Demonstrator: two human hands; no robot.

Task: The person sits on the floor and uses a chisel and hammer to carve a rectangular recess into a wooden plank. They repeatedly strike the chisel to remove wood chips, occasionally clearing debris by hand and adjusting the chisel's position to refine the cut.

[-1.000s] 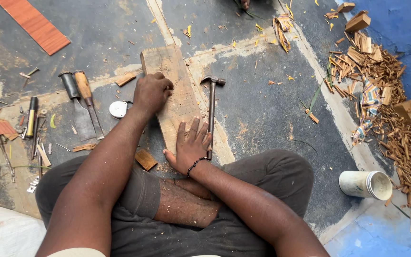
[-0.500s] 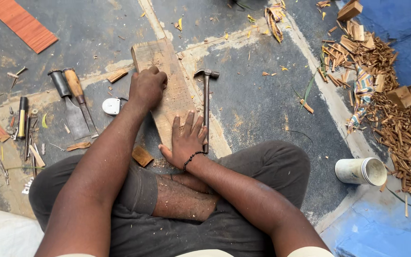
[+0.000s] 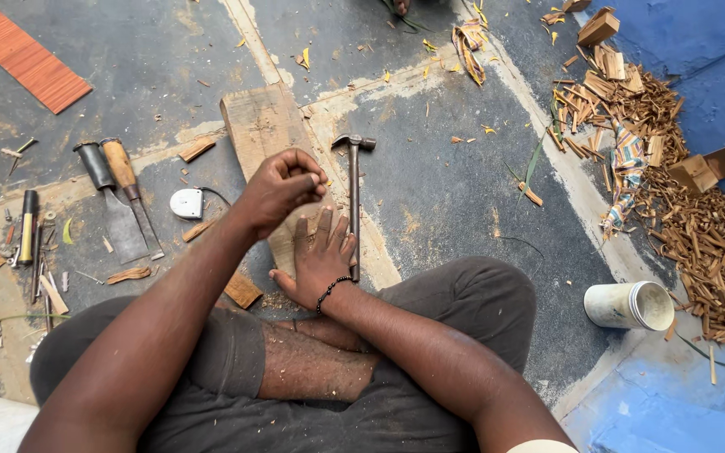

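I sit cross-legged on a dark floor. My right hand (image 3: 319,260), with a black bead bracelet on its wrist, lies flat with fingers spread on the near end of a worn wooden plank (image 3: 258,126). My left hand (image 3: 281,190) hovers just above it, its fingers curled together and the fingertips pinched; whether anything tiny is in them I cannot tell. A hammer (image 3: 353,201) lies on the floor right beside the plank, its head pointing away from me and its handle next to my right fingers.
Left of the plank lie two wooden-handled chisels (image 3: 121,205), a small white tape measure (image 3: 186,203) and several small tools (image 3: 27,226). A wood offcut (image 3: 242,290) rests by my knee. A white cup (image 3: 631,304) lies on its side at right, near a pile of wood chips (image 3: 690,226). An orange ribbed strip (image 3: 23,54) lies far left.
My left hand has lifted off the plank and curled its fingers together above my right hand. The right hand stays flat on the plank. The view has shifted slightly.
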